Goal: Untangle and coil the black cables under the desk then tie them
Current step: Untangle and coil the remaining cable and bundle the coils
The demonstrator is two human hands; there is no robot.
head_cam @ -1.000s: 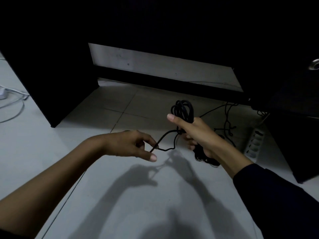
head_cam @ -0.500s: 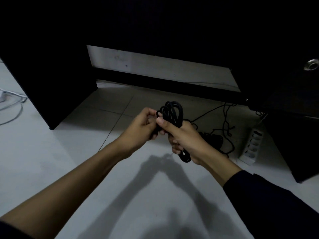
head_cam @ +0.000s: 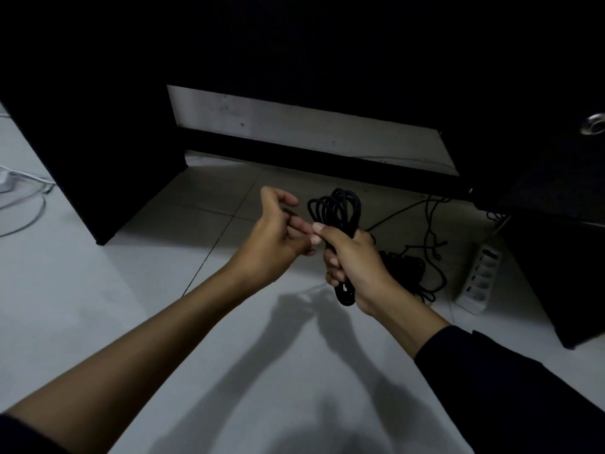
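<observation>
My right hand (head_cam: 355, 260) grips a coiled black cable (head_cam: 335, 208) around its middle. The loops stand up above my thumb and the lower end hangs below my fist. My left hand (head_cam: 276, 239) is just left of the coil, its fingers curled and touching my right thumb. A short dark piece of the cable's loose end shows between its fingers. More black cables (head_cam: 409, 268) lie tangled on the floor under the desk, behind my right wrist.
A white power strip (head_cam: 479, 280) lies on the tiles right of the tangle. The desk's black side panel (head_cam: 98, 158) stands at the left, a black cabinet (head_cam: 556, 273) at the right. White cords (head_cam: 23, 204) lie at the far left.
My left hand, which held a strand stretched out to the left, came in to the coil and now sits beside my right thumb. The loose strand is no longer stretched out.
</observation>
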